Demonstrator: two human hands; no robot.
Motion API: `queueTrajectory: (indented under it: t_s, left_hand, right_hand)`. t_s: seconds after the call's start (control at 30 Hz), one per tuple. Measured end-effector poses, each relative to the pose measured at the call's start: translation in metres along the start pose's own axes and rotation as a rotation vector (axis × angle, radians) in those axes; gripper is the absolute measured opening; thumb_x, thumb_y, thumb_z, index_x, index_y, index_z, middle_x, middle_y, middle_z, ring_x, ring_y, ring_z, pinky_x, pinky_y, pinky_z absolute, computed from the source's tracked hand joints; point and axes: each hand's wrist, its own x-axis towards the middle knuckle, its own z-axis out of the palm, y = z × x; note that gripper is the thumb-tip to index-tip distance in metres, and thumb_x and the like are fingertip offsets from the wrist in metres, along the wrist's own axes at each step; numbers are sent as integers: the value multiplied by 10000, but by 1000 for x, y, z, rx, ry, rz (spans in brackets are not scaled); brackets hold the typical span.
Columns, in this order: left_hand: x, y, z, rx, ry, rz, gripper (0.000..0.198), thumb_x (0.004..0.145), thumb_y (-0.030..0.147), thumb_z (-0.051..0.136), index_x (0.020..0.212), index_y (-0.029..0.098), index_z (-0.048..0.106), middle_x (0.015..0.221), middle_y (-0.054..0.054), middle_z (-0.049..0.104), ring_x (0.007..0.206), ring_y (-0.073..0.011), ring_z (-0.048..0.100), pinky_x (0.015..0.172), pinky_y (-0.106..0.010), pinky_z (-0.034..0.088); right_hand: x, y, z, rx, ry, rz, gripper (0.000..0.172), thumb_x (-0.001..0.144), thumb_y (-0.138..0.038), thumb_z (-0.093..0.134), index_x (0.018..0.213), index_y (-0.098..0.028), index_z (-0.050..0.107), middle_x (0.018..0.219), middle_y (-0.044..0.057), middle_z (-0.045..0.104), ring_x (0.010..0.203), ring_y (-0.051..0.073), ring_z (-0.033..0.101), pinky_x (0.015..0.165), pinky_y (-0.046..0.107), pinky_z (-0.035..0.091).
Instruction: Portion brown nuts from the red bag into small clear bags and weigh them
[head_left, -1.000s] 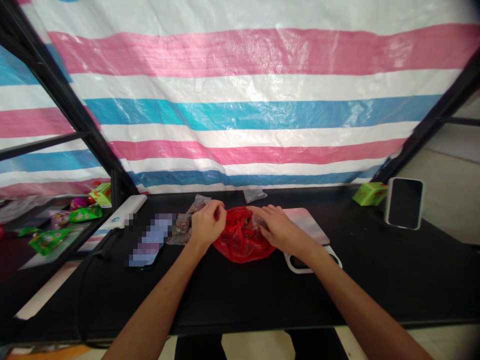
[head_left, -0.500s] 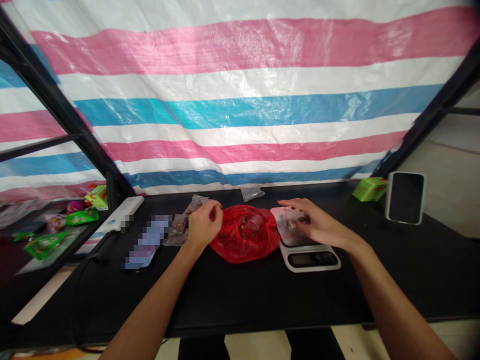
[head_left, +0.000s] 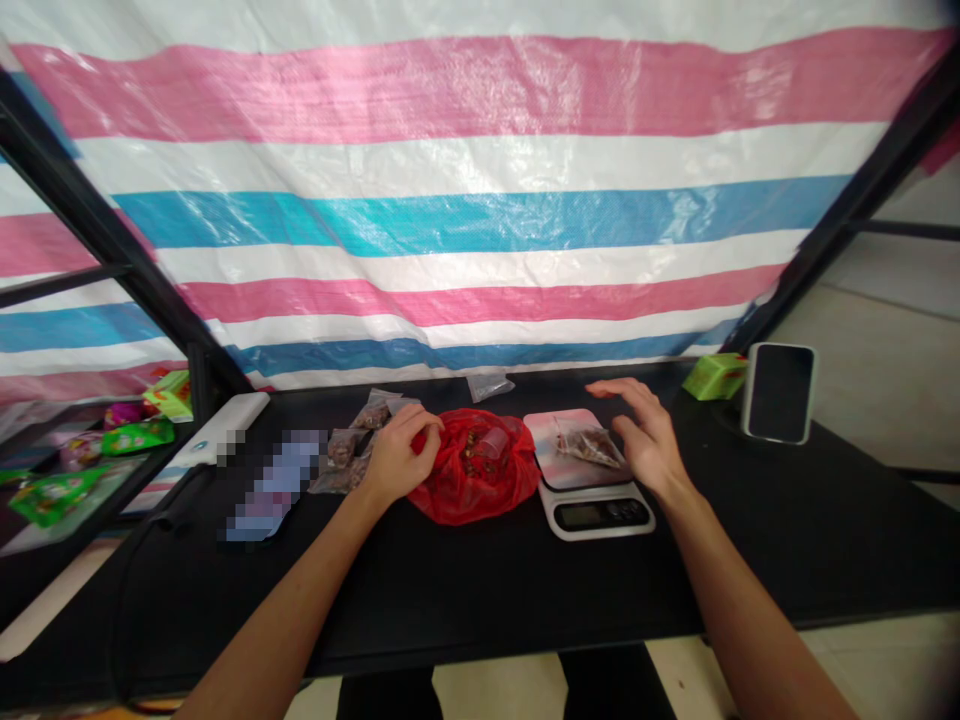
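Left hand on the left edge of the red plastic bag, fingers curled over the gathered plastic, can't tell if it's actually pinching or just resting there. Bag sits in the middle of the desk and has brown bits and a clear plastic piece inside, hard to tell exactly what. Right hand open, fingers spread and released, holding nothing, just off the right side of the digital kitchen scale, palm down, not touching it from what shows. Scale's pink and white platform carries a small clear zip bag of brown pieces, lying diagonally, long axis running from back left to front right. Right hand is the nearer one to that zip bag, which lies to its left, left hand is on the far side of the red bag. Scale stands touching or just beside the red bag. Left of the left hand, a few filled clear packets lie in a loose pile, next to a pixelated blurred object. Loose clear bag at the back edge of the desk, green box and upright phone back right, striped tarp behind
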Motion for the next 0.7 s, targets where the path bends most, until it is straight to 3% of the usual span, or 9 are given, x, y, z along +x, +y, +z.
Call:
queueTrajectory:
  t_s: [0.17,0.4,0.53,0.7]
  left_hand:
    - [2,-4,-3,0,54,-15,203,951,154,503,829,209,654,846,-49,637,862,-195,624,826,-343,503]
    - [2,-6,-2,14,71,-12,205,948,156,498,822,208,650,815,-37,626,836,-182,616,798,-321,506]
    - [1,-6,-2,15,74,-15,200,950,166,497,821,208,643,812,-34,626,830,-180,617,792,-318,507]
    - [1,-6,-2,9,78,-21,202,955,169,490,822,210,636,817,-35,627,823,-178,620,791,-315,508]
  right_hand:
    - [0,1,1,5,-26,5,431,736,-120,441,1055,-256,698,990,28,707,990,267,640,910,422,434]
    - [0,1,0,22,-83,1,427,716,-108,457,1038,-256,694,974,29,695,970,263,624,896,418,445]
    - [0,-3,-1,77,-180,-17,574,685,-105,474,1211,-265,636,1105,47,664,1084,278,592,970,438,426]
    - [-3,-11,-1,60,-348,43,771,692,-83,497,1430,-306,487,1294,58,603,1256,289,505,1092,490,316]
